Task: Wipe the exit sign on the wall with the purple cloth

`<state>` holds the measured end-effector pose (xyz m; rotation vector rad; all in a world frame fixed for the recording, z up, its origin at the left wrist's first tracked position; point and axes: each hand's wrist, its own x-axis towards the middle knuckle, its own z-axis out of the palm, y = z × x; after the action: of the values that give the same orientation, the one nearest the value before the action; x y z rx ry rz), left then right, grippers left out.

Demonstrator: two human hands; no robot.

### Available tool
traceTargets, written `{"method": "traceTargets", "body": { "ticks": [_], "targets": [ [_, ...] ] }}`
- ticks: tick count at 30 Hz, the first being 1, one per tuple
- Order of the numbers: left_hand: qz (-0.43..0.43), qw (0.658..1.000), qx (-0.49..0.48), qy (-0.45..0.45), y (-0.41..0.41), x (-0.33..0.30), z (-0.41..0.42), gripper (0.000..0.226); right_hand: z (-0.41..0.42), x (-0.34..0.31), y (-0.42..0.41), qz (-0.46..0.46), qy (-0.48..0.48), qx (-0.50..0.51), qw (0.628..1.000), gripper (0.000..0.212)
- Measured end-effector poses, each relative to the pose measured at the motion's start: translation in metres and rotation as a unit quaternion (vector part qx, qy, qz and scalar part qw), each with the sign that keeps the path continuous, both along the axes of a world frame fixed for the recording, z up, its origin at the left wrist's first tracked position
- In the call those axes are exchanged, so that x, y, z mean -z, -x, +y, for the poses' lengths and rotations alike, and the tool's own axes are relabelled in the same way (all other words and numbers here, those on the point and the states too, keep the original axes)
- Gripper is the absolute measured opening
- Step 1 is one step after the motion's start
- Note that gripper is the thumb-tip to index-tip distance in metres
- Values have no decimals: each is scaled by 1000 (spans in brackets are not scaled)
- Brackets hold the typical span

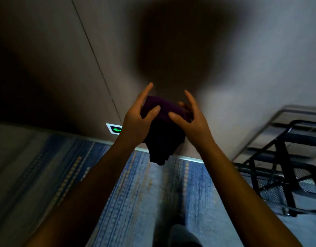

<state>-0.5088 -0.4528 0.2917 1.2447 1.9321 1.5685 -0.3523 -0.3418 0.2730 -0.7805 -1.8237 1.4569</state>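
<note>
The purple cloth (164,129) is bunched between both my hands, held up in front of the wall, its lower part hanging down dark. My left hand (135,120) grips its left side with thumb on top and index finger stretched up. My right hand (191,118) holds its right side the same way. The exit sign (114,129), a small white-framed plate with a green arrow, sits low on the wall just above the floor, left of my left wrist, which hides part of it.
A beige wall (242,68) with a vertical seam fills the upper view. Blue patterned carpet (144,193) covers the floor. A black metal-frame mesh rack (281,166) stands at the right against the wall. My leg shows at the bottom.
</note>
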Motion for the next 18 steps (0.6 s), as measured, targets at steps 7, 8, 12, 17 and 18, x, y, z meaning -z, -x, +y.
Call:
{"method": "traceTargets", "body": {
  "ticks": [7,8,12,17,18],
  "targets": [
    [63,997,-22,42,55,18,41,59,19,34,61,14,-132,3,991,33],
    [59,997,-21,43,62,20,49,59,23,39,70,21,-112,8,993,30],
    [33,998,-18,43,90,23,82,62,37,55,100,35,-13,51,998,35],
    [-21,998,43,34,114,39,119,60,60,66,116,66,87,84,990,45],
    [-36,997,55,35,117,43,126,58,65,67,116,62,103,97,988,49]
  ]
}}
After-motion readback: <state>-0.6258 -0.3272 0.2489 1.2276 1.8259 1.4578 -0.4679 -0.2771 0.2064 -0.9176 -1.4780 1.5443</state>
